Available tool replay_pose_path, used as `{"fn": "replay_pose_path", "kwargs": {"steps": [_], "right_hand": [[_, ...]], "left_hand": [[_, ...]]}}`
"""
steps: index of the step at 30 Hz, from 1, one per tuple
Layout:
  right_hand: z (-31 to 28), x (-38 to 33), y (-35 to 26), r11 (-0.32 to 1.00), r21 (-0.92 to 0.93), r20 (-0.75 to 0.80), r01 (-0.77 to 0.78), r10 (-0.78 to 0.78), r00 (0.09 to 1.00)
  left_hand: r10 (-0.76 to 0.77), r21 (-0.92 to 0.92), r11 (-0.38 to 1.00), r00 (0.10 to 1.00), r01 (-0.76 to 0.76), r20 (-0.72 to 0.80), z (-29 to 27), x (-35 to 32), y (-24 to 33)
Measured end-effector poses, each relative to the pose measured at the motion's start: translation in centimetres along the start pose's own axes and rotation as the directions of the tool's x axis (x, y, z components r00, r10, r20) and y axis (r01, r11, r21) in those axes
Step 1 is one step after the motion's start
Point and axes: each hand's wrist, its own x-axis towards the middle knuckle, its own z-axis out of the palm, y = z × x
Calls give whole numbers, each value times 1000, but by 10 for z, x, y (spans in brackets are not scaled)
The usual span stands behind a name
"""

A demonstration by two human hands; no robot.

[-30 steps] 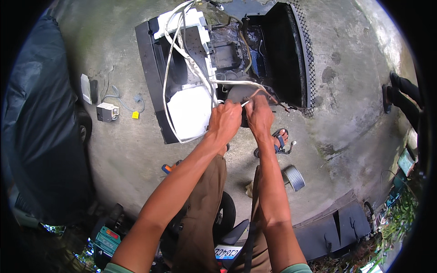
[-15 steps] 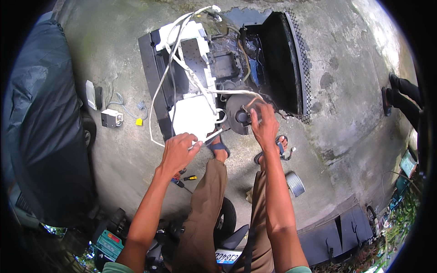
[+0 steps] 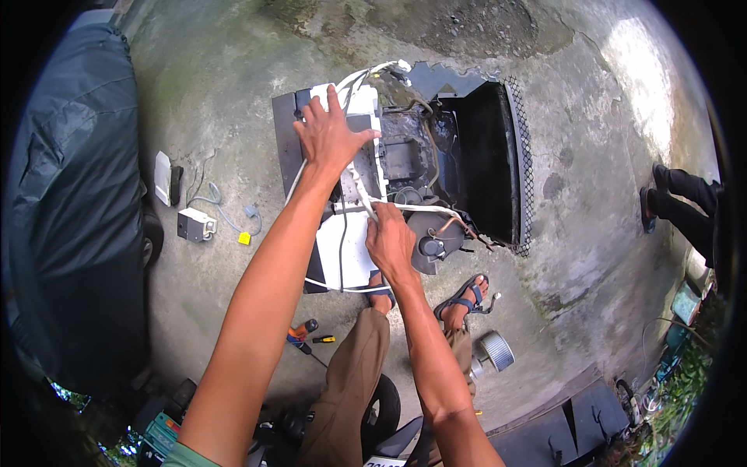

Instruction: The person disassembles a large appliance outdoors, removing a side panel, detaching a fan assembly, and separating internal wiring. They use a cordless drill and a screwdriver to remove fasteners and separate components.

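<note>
A disassembled air-conditioner-like unit lies on the floor, with a white foam housing [image 3: 343,241] set over dark panels. My left hand [image 3: 327,140] reaches to the housing's far end, fingers spread over its white top and dark opening. White-wrapped cables [image 3: 358,183] run along the housing. Around their near end my right hand [image 3: 391,240] is curled, fingertips partly hidden, beside the white near block. Right of that hand sits a round dark motor assembly [image 3: 430,246], with copper tubing [image 3: 451,223] near it. Beyond is an open black casing [image 3: 490,159] edged with mesh.
A small control box [image 3: 196,224] with wires and a yellow tag [image 3: 244,238] lies left. A drill [image 3: 302,333], a screwdriver [image 3: 324,339] and a blower wheel [image 3: 496,352] are near my feet. A covered vehicle [image 3: 78,218] stands left; another person's legs [image 3: 685,198] show right.
My left hand has moved from the housing's near end to its far end. My right hand has left the motor for the wrapped cables. The cable loops have shifted, and the view has moved.
</note>
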Motion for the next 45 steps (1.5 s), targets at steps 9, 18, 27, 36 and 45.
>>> {"fn": "replay_pose_path", "kwargs": {"steps": [9, 18, 27, 36, 45], "right_hand": [[-29, -54, 0, 949, 115, 179, 294, -311, 933], [-77, -5, -58, 616, 785, 69, -66, 19, 997], [-104, -55, -127, 407, 901, 103, -152, 140, 985], [-132, -70, -110, 411, 898, 169, -160, 15, 986], [-158, -76, -108, 700, 714, 19, 30, -61, 998]], "left_hand": [[31, -574, 819, 999, -12, 22, 5, -22, -44], [-14, -683, 731, 1000, 16, 9, -77, -192, -56], [78, -627, 774, 996, -88, -43, -136, -217, -44], [285, -886, 455, 928, 89, 240, -183, -172, -28], [122, -940, 308, 974, 148, 193, -181, -210, 5]]}}
